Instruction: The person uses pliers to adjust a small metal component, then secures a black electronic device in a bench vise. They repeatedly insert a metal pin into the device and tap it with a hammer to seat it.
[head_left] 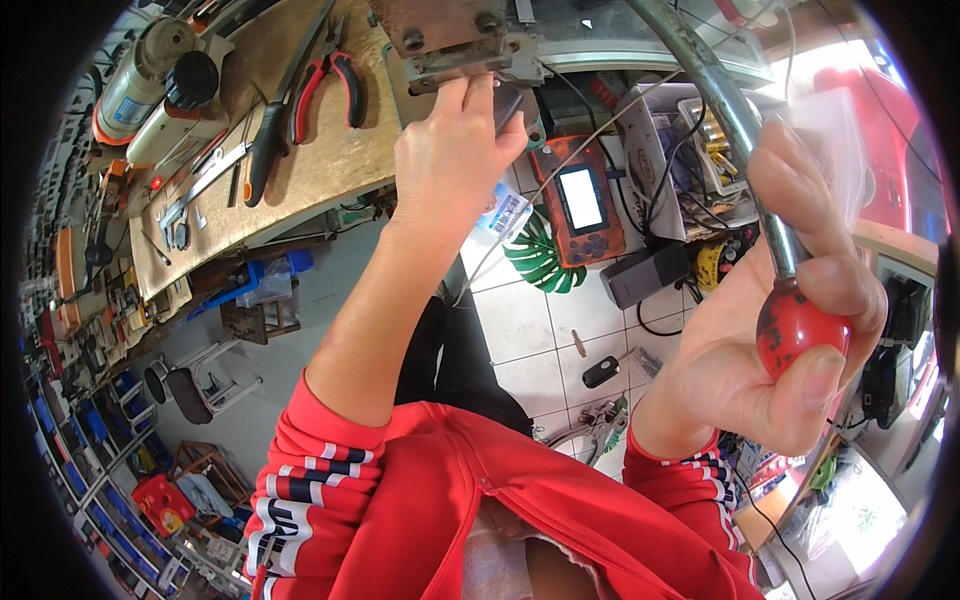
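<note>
My left hand is at a worn metal fixture at the top centre, index and middle fingers pressed together at its lower jaw, thumb against a dark grey rectangular piece. The fingertips and much of that piece are hidden. My right hand is closed around the red ball knob at the end of a long steel lever, with finger and thumb wrapped over it.
The wooden bench at upper left holds pliers, files, calipers and spray cans. An orange handheld device, a white box and cables sit right of the fixture. Tiled floor lies below; a folding stool stands lower left.
</note>
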